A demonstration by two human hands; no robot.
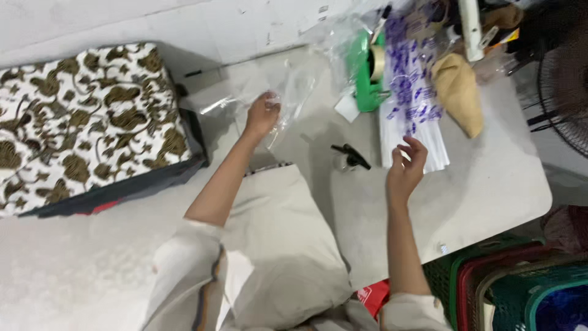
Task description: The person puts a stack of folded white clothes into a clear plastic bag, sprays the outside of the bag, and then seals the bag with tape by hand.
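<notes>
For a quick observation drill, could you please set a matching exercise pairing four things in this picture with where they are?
Things:
1. clear plastic bag
2. tape dispenser
3. black-topped spray bottle
4. patterned cushion

Places:
A. far left of the view
B. on the table between the two hands
C. gripped by the left hand
D. at the table's far edge, beside the printed bags

Pairs: 1-C, 2-D, 3-B, 4-A
</notes>
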